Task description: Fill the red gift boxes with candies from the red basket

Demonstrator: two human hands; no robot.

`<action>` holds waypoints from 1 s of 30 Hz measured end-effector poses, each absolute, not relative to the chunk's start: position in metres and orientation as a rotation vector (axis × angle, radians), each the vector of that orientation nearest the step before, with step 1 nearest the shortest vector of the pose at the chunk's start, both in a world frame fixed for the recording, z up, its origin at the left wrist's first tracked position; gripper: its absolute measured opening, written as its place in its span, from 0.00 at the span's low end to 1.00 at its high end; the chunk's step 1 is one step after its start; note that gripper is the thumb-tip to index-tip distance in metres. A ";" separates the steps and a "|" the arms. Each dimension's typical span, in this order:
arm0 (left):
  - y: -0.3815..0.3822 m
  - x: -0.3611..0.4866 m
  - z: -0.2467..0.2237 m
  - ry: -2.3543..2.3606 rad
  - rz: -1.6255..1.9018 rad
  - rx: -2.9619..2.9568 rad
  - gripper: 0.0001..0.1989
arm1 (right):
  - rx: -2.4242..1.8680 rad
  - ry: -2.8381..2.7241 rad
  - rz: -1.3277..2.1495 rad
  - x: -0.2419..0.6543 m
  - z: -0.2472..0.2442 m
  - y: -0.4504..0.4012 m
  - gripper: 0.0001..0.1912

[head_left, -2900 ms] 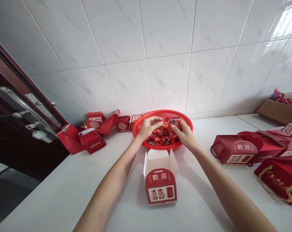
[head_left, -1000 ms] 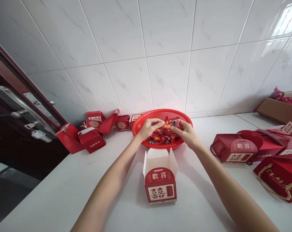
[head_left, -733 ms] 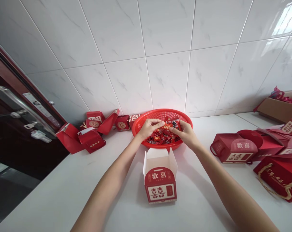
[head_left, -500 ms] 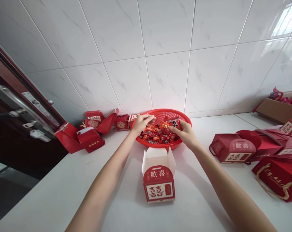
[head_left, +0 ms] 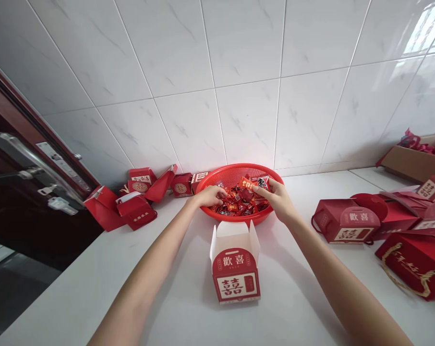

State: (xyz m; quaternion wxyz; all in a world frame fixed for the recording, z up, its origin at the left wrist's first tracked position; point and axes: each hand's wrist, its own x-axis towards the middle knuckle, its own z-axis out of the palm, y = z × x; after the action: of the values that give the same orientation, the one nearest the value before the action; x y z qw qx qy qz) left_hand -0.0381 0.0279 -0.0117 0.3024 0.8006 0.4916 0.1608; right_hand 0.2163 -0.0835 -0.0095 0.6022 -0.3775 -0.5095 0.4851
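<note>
A red plastic basket (head_left: 239, 166) holds a heap of small wrapped candies (head_left: 235, 205). My left hand (head_left: 211, 196) reaches over the basket's left side, its fingers curled down among the candies; what they pinch, if anything, is hidden. At the right side of the basket, my right hand (head_left: 278, 196) is closed on wrapped candies, an orange-red one (head_left: 247, 184) and a packet with a dark character on white (head_left: 262, 182). Directly in front of the basket stands an open red-and-white gift box (head_left: 236, 274), its white top flaps raised.
Several red gift boxes (head_left: 350, 223) stand on the right of the white table (head_left: 188, 302). Behind them is a brown cardboard box (head_left: 414, 166). More red boxes (head_left: 136, 211) sit along the left edge, near a door handle with keys (head_left: 59, 204). A tiled wall (head_left: 246, 120) rises behind.
My left hand has lowered from above the basket's back into the candies at its left side. My right hand stays at the right side, still gripping its candies.
</note>
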 end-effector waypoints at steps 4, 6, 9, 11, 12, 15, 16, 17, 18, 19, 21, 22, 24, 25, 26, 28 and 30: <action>0.031 -0.040 -0.015 1.232 0.578 2.075 0.16 | -0.836 -1.125 1.159 0.219 -0.007 -0.083 0.23; 0.031 -0.041 -0.015 1.188 0.664 2.038 0.16 | -0.837 -1.116 1.155 0.220 -0.007 -0.083 0.22; 0.030 -0.041 -0.013 1.136 0.792 1.980 0.17 | -0.847 -1.114 1.143 0.220 -0.009 -0.081 0.22; 0.028 -0.041 -0.012 1.113 0.870 1.945 0.17 | -0.849 -1.117 1.138 0.220 -0.011 -0.080 0.22; 0.028 -0.041 -0.011 1.105 0.905 1.927 0.17 | -0.851 -1.119 1.135 0.221 -0.011 -0.080 0.22; 0.024 -0.042 -0.008 1.093 0.997 1.876 0.16 | -0.854 -1.127 1.127 0.221 -0.012 -0.079 0.21; 0.023 -0.042 -0.007 1.094 1.024 1.857 0.16 | -0.854 -1.129 1.127 0.221 -0.012 -0.080 0.21; 0.022 -0.042 -0.006 1.095 1.048 1.836 0.15 | -0.854 -1.129 1.129 0.221 -0.012 -0.080 0.21; 0.021 -0.042 -0.006 1.096 1.071 1.815 0.15 | -0.854 -1.130 1.131 0.221 -0.011 -0.080 0.21; 0.020 -0.042 -0.006 1.096 1.092 1.794 0.16 | -0.857 -1.131 1.133 0.221 -0.011 -0.081 0.21; 0.018 -0.042 -0.007 1.095 1.137 1.750 0.17 | -0.863 -1.134 1.132 0.221 -0.010 -0.081 0.21; 0.018 -0.043 -0.008 1.094 1.164 1.725 0.17 | -0.863 -1.137 1.127 0.221 -0.010 -0.081 0.21; 0.019 -0.044 -0.010 1.090 1.234 1.667 0.19 | -0.858 -1.142 1.117 0.221 -0.010 -0.081 0.21; 0.019 -0.045 -0.011 1.087 1.278 1.633 0.19 | -0.856 -1.141 1.111 0.220 -0.010 -0.081 0.21; 0.020 -0.045 -0.012 1.084 1.324 1.598 0.20 | -0.858 -1.139 1.105 0.220 -0.010 -0.081 0.21; 0.021 -0.047 -0.014 1.073 1.408 1.531 0.22 | -0.876 -1.140 1.088 0.219 -0.011 -0.081 0.21; 0.022 -0.048 -0.015 1.057 1.459 1.476 0.23 | -0.896 -1.148 1.072 0.219 -0.012 -0.081 0.21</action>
State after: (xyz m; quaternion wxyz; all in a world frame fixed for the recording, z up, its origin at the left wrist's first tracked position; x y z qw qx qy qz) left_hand -0.0478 0.0224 -0.0148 0.3950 0.5823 0.4168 0.5755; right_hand 0.2189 -0.0811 -0.0119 0.6185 -0.3894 -0.4989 0.4658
